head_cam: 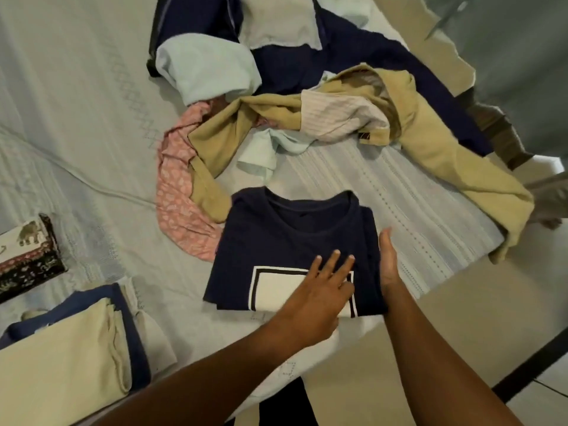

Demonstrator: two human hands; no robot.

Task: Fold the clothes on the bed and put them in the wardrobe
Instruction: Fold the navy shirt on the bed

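A navy T-shirt (276, 235) with a white square print lies folded into a narrow rectangle near the bed's front edge, collar pointing away from me. My left hand (319, 290) lies flat on the print with fingers straight and spread. My right hand (388, 259) stands on edge along the shirt's right side, fingers straight against the fold. Behind the shirt lies a loose heap: tan trousers (442, 155), a pink patterned cloth (175, 192), a pale striped garment (338, 118), light blue pieces (209, 69) and dark navy clothes (353, 56).
The bed (76, 103) has a pale textured cover. At the left front sits a folded stack with a cream piece on navy (67, 342). A folded dark floral and elephant-print cloth (27, 256) lies beyond it. The floor (461, 327) is to the right.
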